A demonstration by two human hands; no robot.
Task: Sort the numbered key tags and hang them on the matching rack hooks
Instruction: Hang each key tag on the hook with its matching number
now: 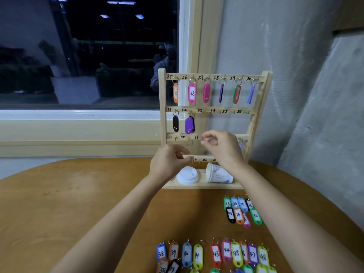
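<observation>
Eight key tags hung on the rack as I watched the feed. Six filled its top rail under the handwritten 25 to 30, and two sat under 31 and 32. The hooks marked 33 to 36 were bare. The right hand hovered at the rack's third rail, just right of the written 39, with thumb and forefinger drawn together. Whether a ring was pinched between them I could not tell. The left hand sat lower, fingers curled, thumb against the rack's bottom rail beside the 45. I could not tell whether it truly gripped the wood. To do this step well, I judged, I should brace the rack with the left hand, turn the ring square to the hook tip, and check the number before letting go. In front of the rack, the loose tags read 33 to 36. The nearer row showed 38, 39, 43, 44, 45, 47 and 48. A paper cup and a lid lay in the rack's base, and the cup's print was too small to read.
</observation>
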